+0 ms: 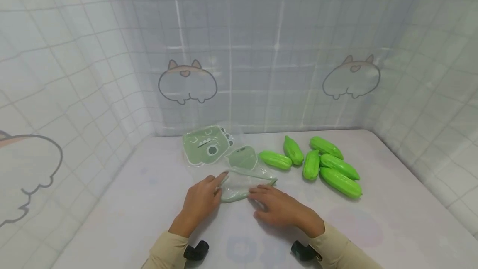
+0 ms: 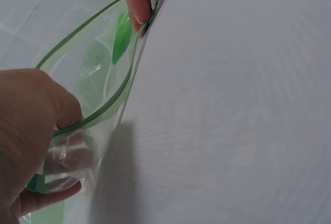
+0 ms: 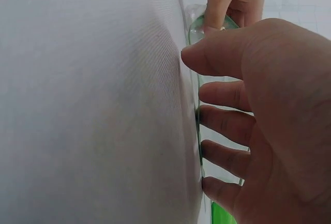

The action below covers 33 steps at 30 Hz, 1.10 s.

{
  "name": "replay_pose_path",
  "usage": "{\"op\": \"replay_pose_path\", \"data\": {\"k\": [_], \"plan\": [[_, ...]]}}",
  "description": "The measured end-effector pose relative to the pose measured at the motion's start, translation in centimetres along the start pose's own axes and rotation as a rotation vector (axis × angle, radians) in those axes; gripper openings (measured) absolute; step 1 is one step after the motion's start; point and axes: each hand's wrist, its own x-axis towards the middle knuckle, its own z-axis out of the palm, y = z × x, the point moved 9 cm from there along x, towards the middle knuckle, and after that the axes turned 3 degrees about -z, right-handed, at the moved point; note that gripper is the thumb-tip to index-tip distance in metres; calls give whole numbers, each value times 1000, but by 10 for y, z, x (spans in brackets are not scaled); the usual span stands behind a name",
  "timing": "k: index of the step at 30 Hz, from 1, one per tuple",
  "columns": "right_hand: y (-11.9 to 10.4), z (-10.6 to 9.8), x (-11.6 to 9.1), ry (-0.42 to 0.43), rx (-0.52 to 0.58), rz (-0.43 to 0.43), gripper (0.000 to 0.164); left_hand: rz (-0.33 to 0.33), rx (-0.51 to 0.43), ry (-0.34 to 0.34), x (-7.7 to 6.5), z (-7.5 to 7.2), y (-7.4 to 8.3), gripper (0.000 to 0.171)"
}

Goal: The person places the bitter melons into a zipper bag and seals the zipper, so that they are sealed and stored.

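One zip bag, clear thin plastic, creased and shiny; flat green band along the mouth, which gapes in a narrow loop towards me. Printed on it: a matt-looking green cartoon face with white outline, and a smaller rounded green patch.

Six gourd-like vegetables, glossy, bright green, plump, lengthwise-ridged, tapered at the ends; grouped on the table to the right of the bag.

One white tabletop, faintly patterned; fine weave-like lines seen close up. Grid-printed sheeting behind, with outlined animal rumps.

My left hand: at the bag's left end, gripping it, forefinger stretched along the far edge, plastic between thumb and fingers.

My right hand: fingers spread and nearly straight, tips touching the near edge of the mouth, thumb apart.

Two cream sleeves, cut off by the lower edge; a black fitting at each wrist.

Hard to make out: my remaining left fingers, partly covered or blurred behind plastic. The bright green shape seen through the bag from the left wrist: I cannot tell whether inside or beyond.
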Motion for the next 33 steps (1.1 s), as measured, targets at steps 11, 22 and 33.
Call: {"op": "replay_pose_path", "data": {"k": [11, 22, 33], "plan": [[0, 3, 0, 19, 57, -15, 46, 91, -104, -6, -10, 6, 0, 61], [2, 0, -2, 32, 52, -15, 43, 1, 40, 30, -11, 2, 1, 63], [5, -2, -2, 56, 63, -41, 40, -21, 16, -1, -14, 2, 0, 62]]}}
